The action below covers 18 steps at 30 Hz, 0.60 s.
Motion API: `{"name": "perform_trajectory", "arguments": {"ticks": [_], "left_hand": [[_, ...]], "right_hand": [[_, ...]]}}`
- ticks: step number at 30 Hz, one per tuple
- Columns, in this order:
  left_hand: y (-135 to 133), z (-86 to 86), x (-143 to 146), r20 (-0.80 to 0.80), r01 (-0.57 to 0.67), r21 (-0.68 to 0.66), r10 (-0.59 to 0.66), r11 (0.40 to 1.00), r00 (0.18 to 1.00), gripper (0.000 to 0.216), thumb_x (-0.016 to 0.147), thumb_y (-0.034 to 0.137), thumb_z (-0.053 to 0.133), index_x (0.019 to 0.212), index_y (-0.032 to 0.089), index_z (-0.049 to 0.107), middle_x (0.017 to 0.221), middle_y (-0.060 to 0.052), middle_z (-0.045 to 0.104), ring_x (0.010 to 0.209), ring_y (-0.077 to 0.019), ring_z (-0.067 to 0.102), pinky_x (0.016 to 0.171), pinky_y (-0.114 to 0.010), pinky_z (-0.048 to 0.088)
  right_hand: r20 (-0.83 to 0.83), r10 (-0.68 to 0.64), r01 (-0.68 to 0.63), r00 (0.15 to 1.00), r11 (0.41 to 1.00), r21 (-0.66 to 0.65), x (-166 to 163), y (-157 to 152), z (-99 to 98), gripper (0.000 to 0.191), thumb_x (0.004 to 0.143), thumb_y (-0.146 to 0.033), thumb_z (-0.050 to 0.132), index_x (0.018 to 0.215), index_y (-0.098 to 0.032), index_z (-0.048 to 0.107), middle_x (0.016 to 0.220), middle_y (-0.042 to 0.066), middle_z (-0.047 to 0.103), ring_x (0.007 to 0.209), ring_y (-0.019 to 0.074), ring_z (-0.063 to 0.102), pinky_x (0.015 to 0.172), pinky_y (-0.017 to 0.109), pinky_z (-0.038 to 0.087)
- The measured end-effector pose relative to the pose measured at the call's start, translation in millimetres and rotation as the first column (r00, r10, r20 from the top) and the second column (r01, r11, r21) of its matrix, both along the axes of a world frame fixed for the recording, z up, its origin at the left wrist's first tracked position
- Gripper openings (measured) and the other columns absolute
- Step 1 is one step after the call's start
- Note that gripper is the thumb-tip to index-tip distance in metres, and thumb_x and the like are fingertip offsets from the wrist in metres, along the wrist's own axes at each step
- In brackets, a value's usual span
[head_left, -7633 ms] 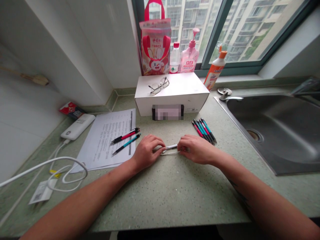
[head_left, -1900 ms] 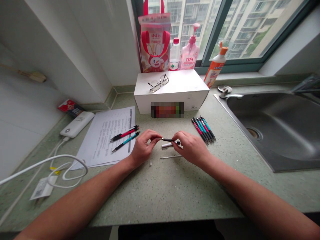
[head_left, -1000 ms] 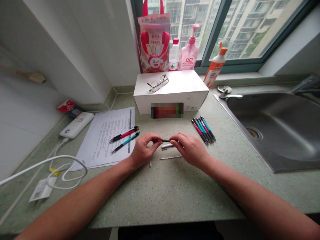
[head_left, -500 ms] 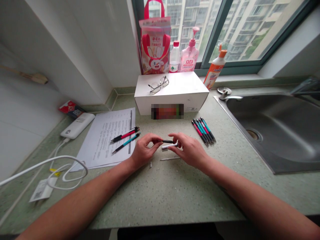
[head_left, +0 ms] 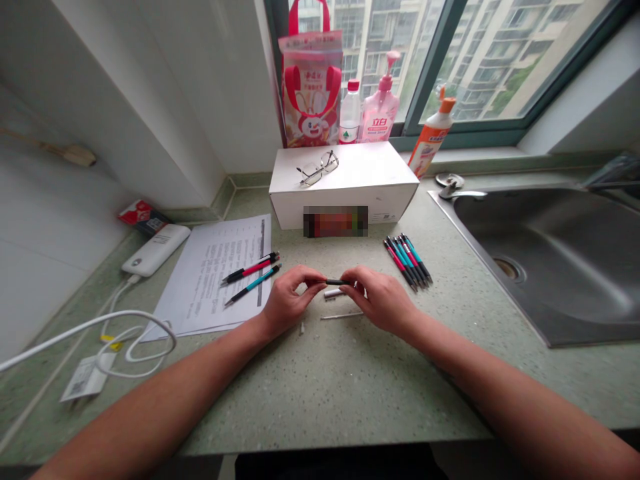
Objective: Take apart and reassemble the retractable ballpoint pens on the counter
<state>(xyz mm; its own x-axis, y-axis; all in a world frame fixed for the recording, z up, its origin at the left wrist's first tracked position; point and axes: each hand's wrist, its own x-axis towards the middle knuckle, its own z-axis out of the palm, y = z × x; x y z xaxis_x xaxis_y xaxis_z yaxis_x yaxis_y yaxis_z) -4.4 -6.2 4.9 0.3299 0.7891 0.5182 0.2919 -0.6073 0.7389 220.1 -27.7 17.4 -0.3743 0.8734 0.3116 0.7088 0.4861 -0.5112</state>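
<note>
Left grip (head_left: 294, 295) pinches black barrel (head_left: 335, 282); pink bottle (head_left: 379, 112) reads "立白".

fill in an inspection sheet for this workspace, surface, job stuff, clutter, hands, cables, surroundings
Surface: speckled green countertop, a few tiny bits on it
Job's things: dark tube held up; white tube and thin rod lying on the countertop
Clutter: pens on printed papers; pen row; glasses on white box
Hands: left hand and right hand pinching opposite ends of the dark tube
Cables: white cable looped at left, thinner section plugged into power bank
Surroundings: sink at right, window behind
</note>
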Motion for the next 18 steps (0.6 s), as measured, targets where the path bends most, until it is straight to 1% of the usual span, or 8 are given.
{"name": "perform_trajectory", "arguments": {"ticks": [1,3,6,9,11,13,15,18], "left_hand": [[0.0,0.0,-0.1,-0.002,0.0,0.002,0.0,1.0,1.0,0.004,0.089,0.018,0.071,0.093,0.017,0.07,0.083,-0.003,0.071,0.073,-0.0142,0.066,0.07,-0.027,0.055],[0.0,-0.1,-0.4,-0.007,-0.003,0.003,0.003,1.0,1.0,0.004,0.09,0.019,0.07,0.093,0.017,0.07,0.083,-0.004,0.071,0.074,-0.0145,0.067,0.071,-0.027,0.055],[0.0,0.0,-0.4,-0.01,-0.006,0.003,0.006,1.0,1.0,0.003,0.09,0.019,0.07,0.093,0.017,0.07,0.083,-0.004,0.071,0.075,-0.0148,0.067,0.071,-0.028,0.055],[0.0,0.4,-0.3,-0.016,0.002,0.009,-0.001,1.0,1.0,0.003,0.09,0.019,0.07,0.092,0.017,0.071,0.083,-0.004,0.072,0.075,-0.0149,0.067,0.071,-0.028,0.055],[-0.2,0.8,-0.2,-0.027,0.004,0.018,-0.004,1.0,1.0,0.003,0.091,0.019,0.07,0.091,0.017,0.071,0.083,-0.004,0.072,0.075,-0.0153,0.068,0.071,-0.028,0.055],[-0.4,1.2,-0.1,-0.036,0.003,0.026,-0.002,1.0,0.999,0.003,0.091,0.019,0.069,0.091,0.017,0.071,0.084,-0.004,0.073,0.077,-0.016,0.068,0.073,-0.029,0.055],[-0.6,1.5,0.0,-0.038,0.002,0.032,-0.001,0.999,0.999,0.004,0.092,0.02,0.068,0.09,0.018,0.071,0.084,-0.005,0.074,0.078,-0.0165,0.069,0.075,-0.031,0.056],[-0.8,1.8,0.1,-0.039,0.003,0.032,-0.002,0.999,0.999,0.005,0.092,0.021,0.068,0.09,0.018,0.071,0.084,-0.005,0.074,0.079,-0.0171,0.069,0.075,-0.031,0.057]], "right_hand": [[0.016,0.004,-0.004,1.0,1.0,-0.001,0.1,0.1,0.2,0.022,0.102,-0.036,0.05,0.099,-0.019,0.064,0.088,0.005,0.071,0.074,0.017,0.065,0.066,0.029,0.041],[0.026,0.016,-0.016,1.0,1.0,-0.01,0.4,0.6,0.3,0.024,0.103,-0.037,0.048,0.102,-0.02,0.065,0.091,0.006,0.071,0.077,0.0175,0.065,0.067,0.029,0.041],[-0.007,0.02,-0.02,1.0,1.0,-0.017,1.0,0.9,0.0,0.026,0.099,-0.04,0.057,0.113,-0.019,0.062,0.094,0.005,0.071,0.072,0.0155,0.064,0.065,0.028,0.041],[-0.007,0.022,-0.022,1.0,1.0,0.003,1.1,0.6,0.8,0.022,0.1,-0.039,0.056,0.104,-0.019,0.064,0.091,0.005,0.07,0.069,0.0147,0.062,0.064,0.028,0.039],[0.018,0.026,-0.026,1.0,1.0,-0.001,0.9,0.3,2.0,0.025,0.103,-0.038,0.05,0.097,-0.019,0.065,0.09,0.005,0.07,0.072,0.0156,0.062,0.065,0.028,0.039],[0.041,0.028,-0.028,0.999,0.999,-0.018,0.7,0.2,3.1,0.028,0.104,-0.038,0.047,0.095,-0.019,0.066,0.091,0.005,0.07,0.076,0.0167,0.063,0.067,0.029,0.039],[0.039,0.029,-0.027,0.999,0.999,-0.035,0.7,0.3,3.3,0.026,0.103,-0.039,0.048,0.1,-0.02,0.066,0.092,0.005,0.071,0.077,0.017,0.064,0.067,0.029,0.04],[0.011,0.025,-0.024,1.0,0.999,-0.044,1.0,0.1,2.7,0.023,0.099,-0.04,0.057,0.108,-0.019,0.064,0.093,0.005,0.07,0.073,0.0155,0.063,0.065,0.027,0.039]]}}
